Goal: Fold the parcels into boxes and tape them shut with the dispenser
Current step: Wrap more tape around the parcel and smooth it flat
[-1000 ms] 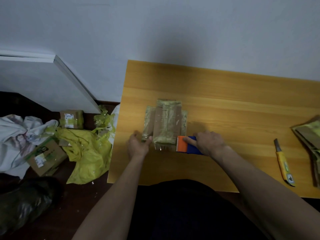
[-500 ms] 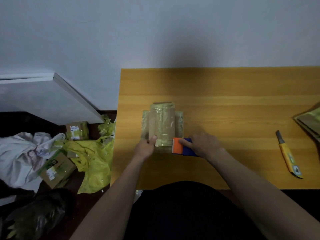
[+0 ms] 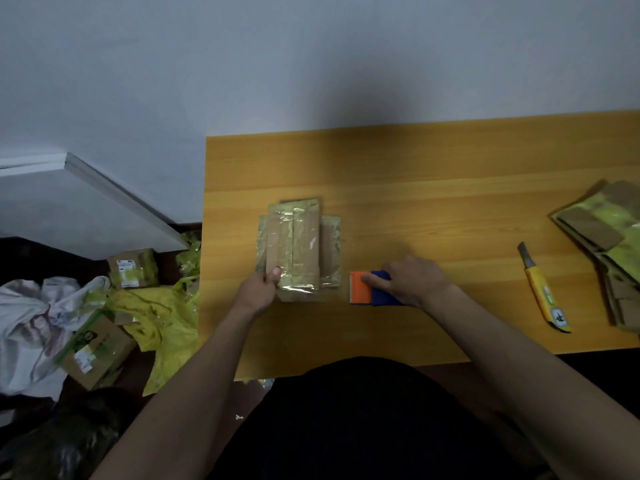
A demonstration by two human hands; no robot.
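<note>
While the wooden table [image 3: 450,161] spreads out beneath both forearms, the flattened cardboard parcel [image 3: 299,245] lies on it just beyond the left hand [image 3: 258,289], its brown panels covered in shiny clear tape and flaps folded out to either side. That left hand pinches the parcel's near left corner, thumb on top and fingers curled underneath. Just to the right of that pinch, apart from the parcel's near right edge, the right hand [image 3: 412,284] grips the orange-and-blue tape dispenser [image 3: 369,287], which rests on the table; fingers wrap over the blue body and the forefinger lies along toward the orange end. Well to the right of this grip sits a stack of flattened cardboard [image 3: 602,244] at the table's edge, and between that stack and the right hand lies a yellow utility knife [image 3: 542,291]. Far left of the left hand's pinch, down on the floor, are taped boxes [image 3: 133,268] and crumpled yellow plastic [image 3: 162,323].
</note>
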